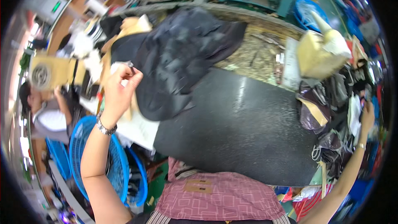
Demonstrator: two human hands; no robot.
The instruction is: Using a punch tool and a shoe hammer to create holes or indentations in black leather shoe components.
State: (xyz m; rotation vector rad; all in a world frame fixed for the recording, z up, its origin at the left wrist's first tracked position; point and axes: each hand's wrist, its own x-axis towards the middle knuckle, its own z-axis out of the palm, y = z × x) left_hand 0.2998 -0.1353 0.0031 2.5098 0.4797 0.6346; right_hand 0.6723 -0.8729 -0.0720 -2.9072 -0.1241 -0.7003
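Note:
My left hand (121, 88) is raised at the left side of the worktable, its thumb and fingers pinched together. A small dark, shiny bit shows at the fingertips, too small to name. Just beyond that hand lies a heap of black sheet material (176, 54). Far to the right, my right hand (367, 118) reaches in among a pile of dark pieces and plastic bags (313, 116). Its fingers are blurred, so their grip cannot be made out. Between my hands lies a black cutting mat (236, 128) with a worn surface.
A yellowish block (317, 54) with a cone-shaped spool on it stands at the back right. Blue plastic baskets (76, 157) stand at the lower left, near my left forearm. A person (52, 114) sits at the far left. Blue-green machine frames stand behind the table.

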